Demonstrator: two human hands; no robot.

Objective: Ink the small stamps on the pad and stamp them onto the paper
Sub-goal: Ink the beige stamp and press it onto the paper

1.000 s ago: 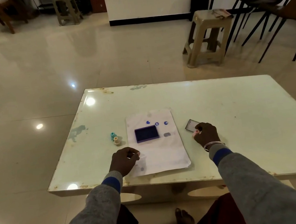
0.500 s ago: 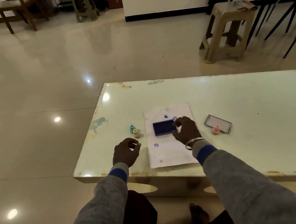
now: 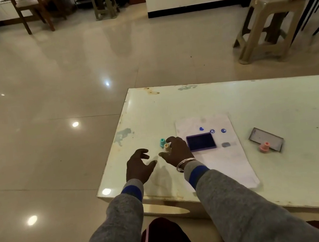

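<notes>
A beige stamp (image 3: 166, 147) and a teal stamp (image 3: 162, 142) stand together on the table, left of the white paper (image 3: 226, 158). My right hand (image 3: 177, 152) has crossed over to them. Its curled fingers and thumb bracket the beige stamp, still spread; I cannot tell whether they touch it. My left hand (image 3: 138, 165) hovers open just left of it, holding nothing. The purple ink pad (image 3: 200, 141) lies on the paper, with a blue heart (image 3: 201, 129) and two round prints above it. A pink stamp (image 3: 264, 146) rests against the pad's lid (image 3: 266, 140) at the right.
The pale table (image 3: 273, 101) has its left edge close beside my left hand and its front edge under my forearms. A grey smudge (image 3: 226, 144) marks the paper right of the pad. A plastic stool (image 3: 271, 24) stands on the floor beyond the table.
My right hand left the pink stamp on the lid, passed over the ink pad and reached the beige stamp at the left. My left hand opened and shifted left.
</notes>
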